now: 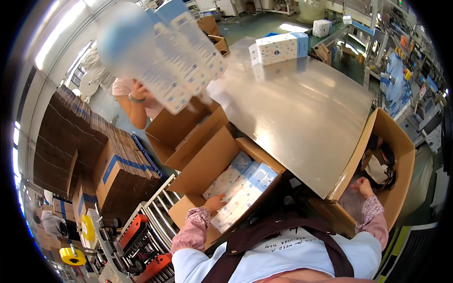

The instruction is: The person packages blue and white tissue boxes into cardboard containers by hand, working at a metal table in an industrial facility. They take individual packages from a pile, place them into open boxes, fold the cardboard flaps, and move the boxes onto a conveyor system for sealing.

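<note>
My left hand [214,203] lies on white tissue-style packs [240,191] with pastel dots and blue ends. The packs lie side by side in an open brown carton [207,162], and the fingers look extended over their near-left part. At the right, my right hand [363,187] reaches into another open carton [401,141]. Its fingers are curled together over something clear and shiny, perhaps plastic film [351,203]; what they hold is too small to make out. Dark and cream-coloured items [377,167] lie deeper in that carton.
A co-worker's hand [140,90] holds up several similar packs [181,56] beside another open carton [186,132]. One large pack [283,48] stands on the metal table [302,113]. Flat cartons [118,165] are stacked left, near a roller conveyor [163,205] and yellow tape rolls [72,256].
</note>
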### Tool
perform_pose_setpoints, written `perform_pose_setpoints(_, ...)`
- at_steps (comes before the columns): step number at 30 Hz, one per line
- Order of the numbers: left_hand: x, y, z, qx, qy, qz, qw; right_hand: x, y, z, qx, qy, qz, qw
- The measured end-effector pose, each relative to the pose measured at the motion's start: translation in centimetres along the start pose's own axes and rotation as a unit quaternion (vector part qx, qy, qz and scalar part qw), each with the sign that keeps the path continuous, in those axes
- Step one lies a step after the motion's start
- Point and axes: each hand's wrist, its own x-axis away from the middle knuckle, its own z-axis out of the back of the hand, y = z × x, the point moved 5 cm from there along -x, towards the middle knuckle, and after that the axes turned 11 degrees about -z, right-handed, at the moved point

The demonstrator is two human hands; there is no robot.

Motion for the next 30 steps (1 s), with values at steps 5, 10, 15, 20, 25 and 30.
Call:
perform_pose_setpoints(5,-1.2,-0.4,-1.6,-0.036,0.026,-0.056,0.997,2.9,-3.3,2.6,0.072,0.121,0.058,0.988)
perform_pose_setpoints(10,-0.3,1.9,-0.7,-0.002,0.02,-0.078,0.997,2.0,-1.5,7.0,-0.02,0.177,0.081,0.981)
perform_pose_setpoints(15,0.2,0.1,-1.8,0.021,0.027,-0.058,0.998,-0.3,1.6,7.4,-0.094,0.094,-0.087,0.987)
perform_pose_setpoints(20,-0.4,-1.5,-2.0,-0.027,0.004,-0.06,0.998,-2.4,-2.0,12.0,0.419,0.417,0.037,0.806)
perform_pose_setpoints(25,-1.0,2.7,0.1,-0.062,-0.028,0.063,0.996,12.5,-30.0,-2.7,-0.059,0.233,0.234,0.942)
perform_pose_setpoints(30,-4.8,-0.6,-4.5,-0.057,0.016,0.067,0.996,17.3,-36.6,-27.0,-0.001,-0.325,0.3,0.897)
